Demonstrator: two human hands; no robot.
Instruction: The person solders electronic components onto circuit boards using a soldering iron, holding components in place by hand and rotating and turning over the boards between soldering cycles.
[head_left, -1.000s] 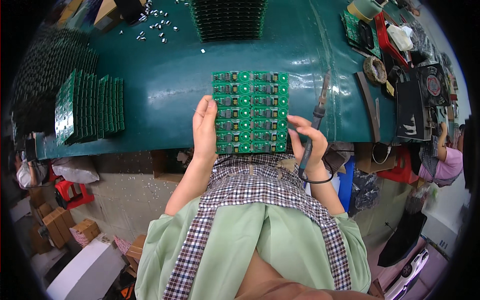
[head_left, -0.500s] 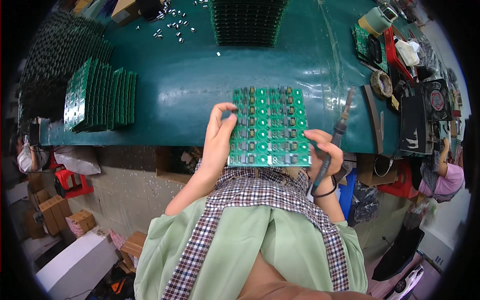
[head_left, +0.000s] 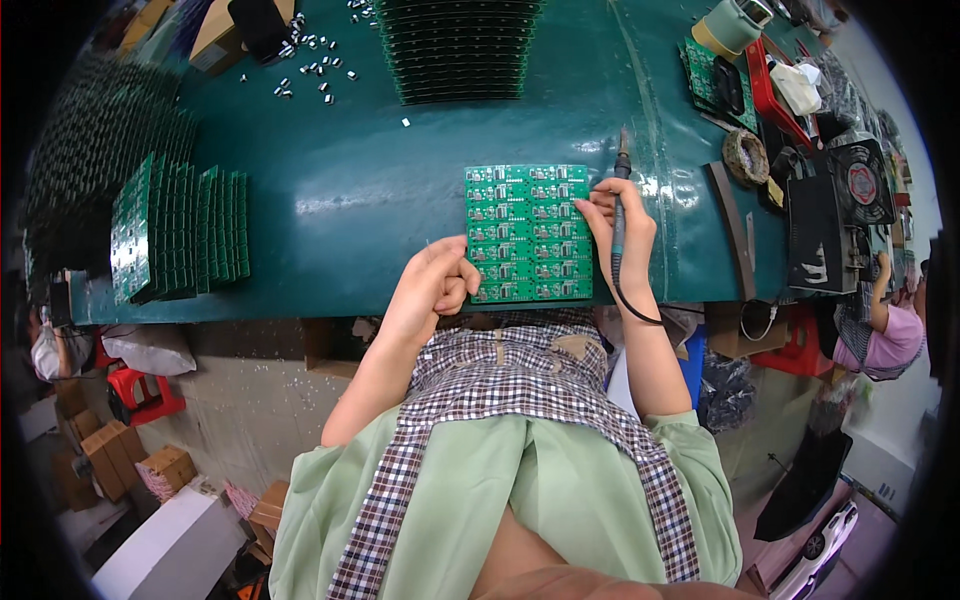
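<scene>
A green printed circuit board panel (head_left: 530, 235), with rows of repeated small circuits, is in front of me near the bench's front edge. My left hand (head_left: 437, 278) is closed at its left edge, fingers curled; a short thin strand pokes up by the knuckles, too fine to identify. At the upper right edge my right hand (head_left: 622, 222) steadies the panel with its fingertips. That same hand also holds a soldering iron (head_left: 618, 215), its tip pointing away from me and off the board. The iron's cable runs down along my right wrist.
Upright circuit boards (head_left: 180, 230) stand at the left, and another stack (head_left: 460, 50) stands at the back. Small loose components (head_left: 320, 68) lie scattered at the back left. Rightward are a tape roll (head_left: 745, 157), a red tray (head_left: 770, 100) and a black fan unit (head_left: 840, 215).
The panel has been turned over, from its side with tall round parts to its flatter side. The soldering iron has swung up and away from me as my right hand moved farther forward.
</scene>
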